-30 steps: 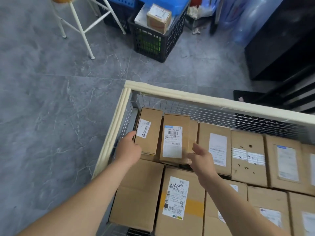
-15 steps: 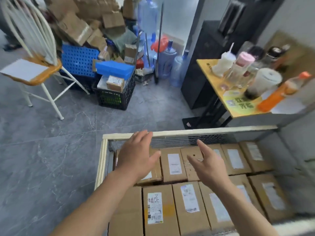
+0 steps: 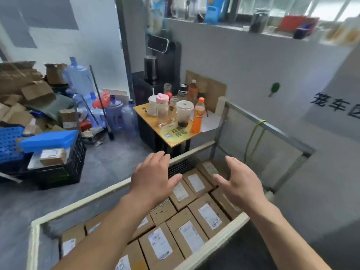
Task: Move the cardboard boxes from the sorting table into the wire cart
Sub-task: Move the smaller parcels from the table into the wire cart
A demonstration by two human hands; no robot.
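Observation:
The wire cart (image 3: 97, 199), with a cream padded rim, fills the lower middle of the view. Several labelled cardboard boxes (image 3: 209, 214) lie flat in rows inside it. My left hand (image 3: 153, 178) hovers above the cart's far rim, fingers relaxed and spread, holding nothing. My right hand (image 3: 239, 182) floats over the boxes to the right, also relaxed and empty. The sorting table is not in view.
A small yellow-topped table (image 3: 171, 137) with cups and an orange bottle (image 3: 197, 115) stands just beyond the cart. A black crate (image 3: 60, 170) with a blue bin and a box sits on the floor at left, behind it water jugs and piled cardboard.
Both hands have let go of the boxes in the cart's corner and lifted above the rim, empty. My view has swung up and to the right, toward the wall and small table.

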